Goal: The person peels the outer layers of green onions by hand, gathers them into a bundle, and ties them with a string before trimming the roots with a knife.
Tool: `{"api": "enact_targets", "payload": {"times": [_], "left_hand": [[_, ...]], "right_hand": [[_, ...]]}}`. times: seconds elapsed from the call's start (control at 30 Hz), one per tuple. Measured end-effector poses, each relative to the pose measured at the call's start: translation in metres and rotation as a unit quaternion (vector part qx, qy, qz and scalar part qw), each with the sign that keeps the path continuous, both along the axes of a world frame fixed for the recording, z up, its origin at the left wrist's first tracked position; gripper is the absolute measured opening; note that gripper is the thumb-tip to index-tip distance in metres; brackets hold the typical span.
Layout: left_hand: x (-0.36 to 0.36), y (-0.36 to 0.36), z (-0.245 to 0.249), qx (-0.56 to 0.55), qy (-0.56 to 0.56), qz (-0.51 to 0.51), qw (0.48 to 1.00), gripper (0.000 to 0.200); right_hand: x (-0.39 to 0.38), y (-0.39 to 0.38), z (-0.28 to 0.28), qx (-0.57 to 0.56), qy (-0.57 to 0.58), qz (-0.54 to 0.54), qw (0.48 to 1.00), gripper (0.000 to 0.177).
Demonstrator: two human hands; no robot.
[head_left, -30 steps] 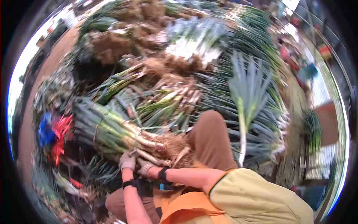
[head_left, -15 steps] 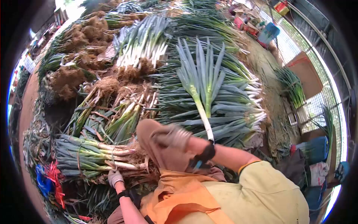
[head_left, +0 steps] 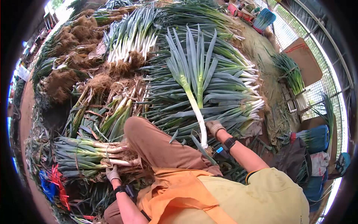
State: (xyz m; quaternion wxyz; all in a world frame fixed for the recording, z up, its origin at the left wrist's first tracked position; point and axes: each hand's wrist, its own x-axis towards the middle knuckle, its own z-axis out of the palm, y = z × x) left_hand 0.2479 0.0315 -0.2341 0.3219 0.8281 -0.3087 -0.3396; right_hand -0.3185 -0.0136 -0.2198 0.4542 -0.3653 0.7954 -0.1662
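My gloved left hand (head_left: 112, 174) is at the near edge of a tied leek bundle (head_left: 87, 155), its fingers closed at the white stems. The bundle lies on its side, with leaves to the left and brown roots toward my knee. My gloved right hand (head_left: 215, 127) is stretched out low over the leek leaves, apparently with nothing in it; its fingertips are partly hidden. Just left of it, a single leek (head_left: 195, 108) with a long white shaft lies on top of the pile. A loose leaf strip (head_left: 202, 148) lies by its root end.
A broad leek pile (head_left: 231, 97) spreads ahead, white ends to the right. Upright leeks (head_left: 132, 41) and root clumps (head_left: 61, 82) stand further left. Blue and red plastic twine (head_left: 56, 183) lies at lower left. Blue-wrapped leeks (head_left: 315, 140) and a cardboard sheet (head_left: 304, 61) are at right.
My right hand has moved from above my knee to the right, beside the single leek's shaft. Loose leaf pieces now show near my knee. My left hand stays at the bundle.
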Motion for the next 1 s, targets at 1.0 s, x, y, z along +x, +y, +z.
{"api": "enact_targets", "payload": {"times": [1.0], "left_hand": [[0.090,0.105,0.065,-0.107,0.160,0.340,0.920,0.016]], "right_hand": [[0.305,-0.109,0.112,-0.400,-0.017,0.526,0.750,0.015]]}}
